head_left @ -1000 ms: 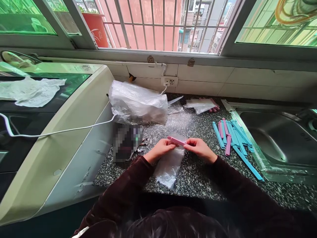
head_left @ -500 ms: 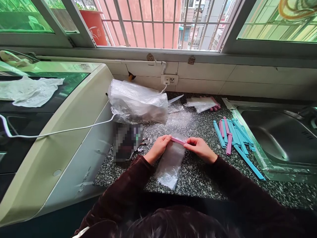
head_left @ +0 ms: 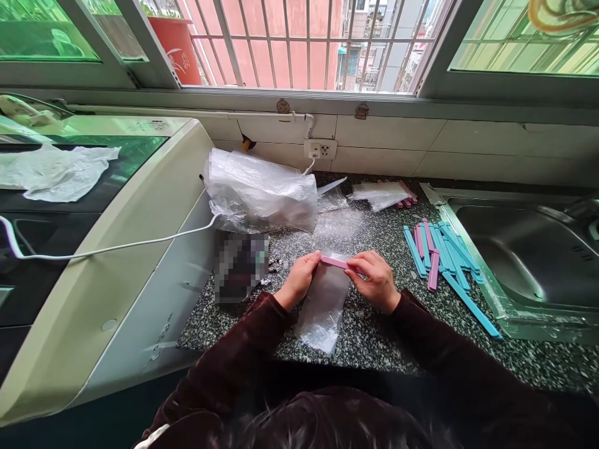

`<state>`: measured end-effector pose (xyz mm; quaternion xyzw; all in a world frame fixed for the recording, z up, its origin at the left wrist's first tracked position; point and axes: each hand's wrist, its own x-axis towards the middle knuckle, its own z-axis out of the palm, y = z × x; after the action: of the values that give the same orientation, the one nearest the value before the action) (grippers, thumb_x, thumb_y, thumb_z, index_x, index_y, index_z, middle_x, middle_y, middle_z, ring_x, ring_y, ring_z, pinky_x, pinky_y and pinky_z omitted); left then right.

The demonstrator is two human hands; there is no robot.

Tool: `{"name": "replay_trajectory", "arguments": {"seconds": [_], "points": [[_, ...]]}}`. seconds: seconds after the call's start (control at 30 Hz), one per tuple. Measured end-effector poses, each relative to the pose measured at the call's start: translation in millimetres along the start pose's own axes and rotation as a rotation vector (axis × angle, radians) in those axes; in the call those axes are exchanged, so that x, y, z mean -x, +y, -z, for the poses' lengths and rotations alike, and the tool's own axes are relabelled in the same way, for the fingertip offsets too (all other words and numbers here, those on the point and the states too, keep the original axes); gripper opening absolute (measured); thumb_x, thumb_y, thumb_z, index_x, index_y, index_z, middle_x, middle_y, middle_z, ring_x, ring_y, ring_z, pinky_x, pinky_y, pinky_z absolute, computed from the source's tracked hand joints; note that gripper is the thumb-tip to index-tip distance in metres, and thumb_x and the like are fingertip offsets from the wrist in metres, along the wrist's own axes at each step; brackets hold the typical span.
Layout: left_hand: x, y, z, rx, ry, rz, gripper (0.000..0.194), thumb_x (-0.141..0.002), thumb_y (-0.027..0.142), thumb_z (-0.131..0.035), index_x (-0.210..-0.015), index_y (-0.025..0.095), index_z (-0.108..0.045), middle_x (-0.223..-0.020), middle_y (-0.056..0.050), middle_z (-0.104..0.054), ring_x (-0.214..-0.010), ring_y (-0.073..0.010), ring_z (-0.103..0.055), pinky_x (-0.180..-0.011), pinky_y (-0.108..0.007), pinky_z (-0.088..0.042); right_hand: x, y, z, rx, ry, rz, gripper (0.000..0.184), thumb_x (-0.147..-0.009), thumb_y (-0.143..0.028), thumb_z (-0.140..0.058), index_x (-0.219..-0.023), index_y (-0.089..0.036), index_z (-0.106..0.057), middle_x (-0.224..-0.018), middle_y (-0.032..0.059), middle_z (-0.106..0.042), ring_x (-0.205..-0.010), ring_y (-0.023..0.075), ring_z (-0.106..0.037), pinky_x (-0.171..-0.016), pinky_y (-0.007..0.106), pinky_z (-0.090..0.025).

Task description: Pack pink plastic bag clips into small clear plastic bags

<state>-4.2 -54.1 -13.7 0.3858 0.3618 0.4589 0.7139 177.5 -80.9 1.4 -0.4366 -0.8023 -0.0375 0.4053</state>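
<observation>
A pink bag clip (head_left: 334, 262) lies across the upper part of a clear plastic bag (head_left: 322, 312), which hangs down toward the counter's front edge. My left hand (head_left: 298, 279) pinches the clip's left end between thumb and fingers. On its right end my right hand (head_left: 374, 279) is closed, thumb below and fingers above, covering that end. To the right lies a loose pile of blue bag clips (head_left: 447, 252) with a few pink ones (head_left: 433, 269) among them.
A large crumpled plastic bag (head_left: 262, 190) stands by the wall socket (head_left: 321, 149). Small bags with pink clips (head_left: 386, 194) lie at the back. A steel sink (head_left: 524, 249) is at right, a washing machine (head_left: 154, 249) at left. A blurred dark object (head_left: 241, 268) rests beside it.
The clip has turned from tilted to nearly level across the bag. My right hand has shifted, its fingers now curled over the clip's right end. My left hand stays at the left end.
</observation>
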Motion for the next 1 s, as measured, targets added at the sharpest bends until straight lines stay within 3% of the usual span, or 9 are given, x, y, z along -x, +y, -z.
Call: {"name": "replay_trajectory", "arguments": {"seconds": [0.3,1.0], "points": [[2.3,4.0,-8.8,0.156,0.132,0.007,0.039,-0.049,0.047,-0.077,-0.054,0.015,-0.055,-0.054,0.003,-0.053,-0.051,-0.0082,-0.043,-0.050,-0.022,-0.035,-2.5,-1.5,1.0,0.042,0.023,0.011,0.007,-0.081,-0.023,-0.059,-0.079,-0.019,-0.064,-0.064,0.0019,-0.055,-0.064,0.0148,-0.045,-0.058,0.027,-0.040],[2.5,3.2,-10.0,0.170,0.129,-0.004,0.034,-0.057,0.042,-0.074,-0.055,0.015,-0.053,-0.053,0.003,-0.053,-0.050,-0.0079,-0.043,-0.050,-0.022,-0.037,-2.4,-0.5,1.2,-0.058,0.066,0.022,0.004,-0.079,-0.020,-0.061,-0.082,-0.020,-0.063,-0.066,0.0021,-0.055,-0.064,0.0151,-0.047,-0.059,0.028,-0.040]]}}
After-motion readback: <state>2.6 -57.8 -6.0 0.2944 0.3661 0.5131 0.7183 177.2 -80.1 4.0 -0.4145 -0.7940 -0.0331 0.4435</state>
